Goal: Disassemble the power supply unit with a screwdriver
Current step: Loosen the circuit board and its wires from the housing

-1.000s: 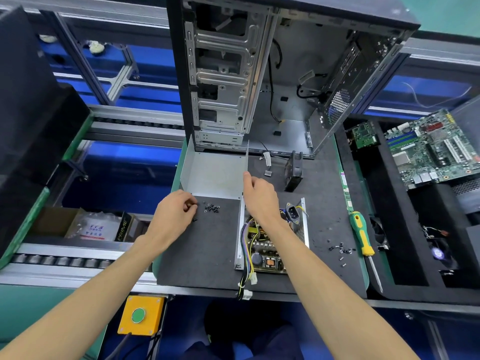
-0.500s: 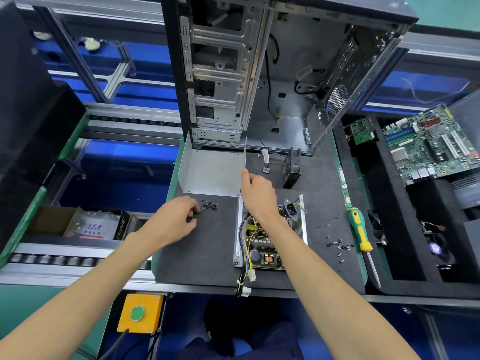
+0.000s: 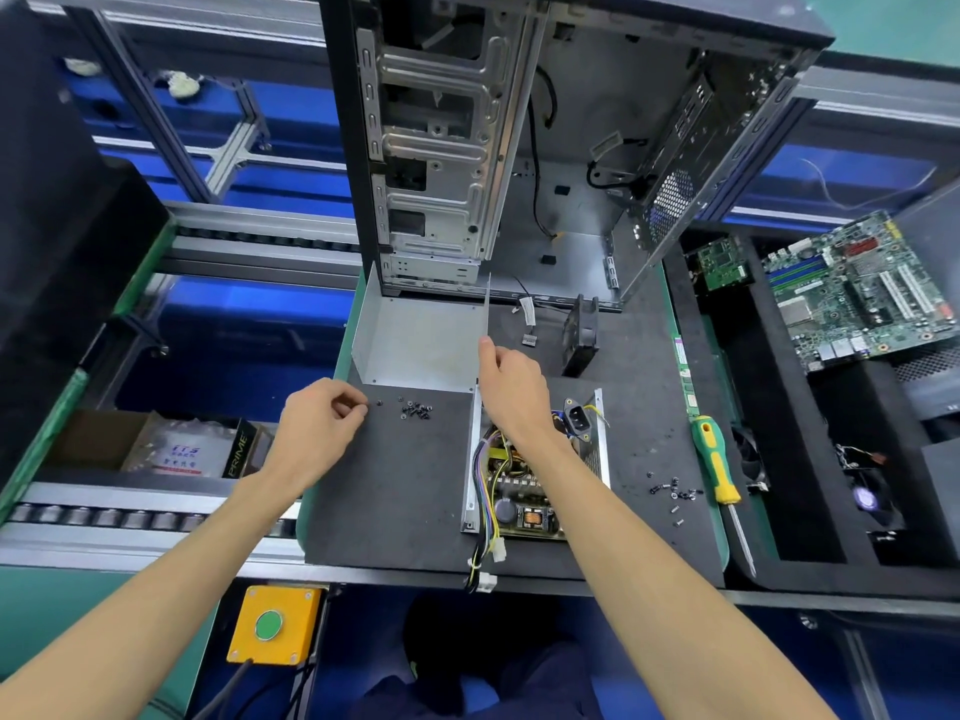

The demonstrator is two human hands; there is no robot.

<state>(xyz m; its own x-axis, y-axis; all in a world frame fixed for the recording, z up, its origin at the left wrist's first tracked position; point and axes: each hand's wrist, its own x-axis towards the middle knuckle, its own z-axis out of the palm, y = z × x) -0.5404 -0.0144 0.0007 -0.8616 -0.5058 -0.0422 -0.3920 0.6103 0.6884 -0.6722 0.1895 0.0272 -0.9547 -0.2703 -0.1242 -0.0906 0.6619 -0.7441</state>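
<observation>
Head view looks down on the opened power supply unit [image 3: 524, 475], cover off, lying on the black mat [image 3: 395, 491] at centre, under the right forearm. Its long axis runs away from the person, the mains socket end toward the computer case [image 3: 519, 148], the loose output cables trailing off the near mat edge. Left hand [image 3: 317, 428] has fingertips pinched together beside the small pile of screws [image 3: 415, 410]; whether a screw sits between them, I cannot tell. Right hand [image 3: 511, 392] pinches the edge of the removed metal cover [image 3: 421, 345], which stands just beyond the unit. Risks, as I judge them: a released screw could roll off the mat, the forearm could snag the wiring, and the cover's thin edge could tip. The screwdriver [image 3: 717, 470] lies untouched to the right.
</observation>
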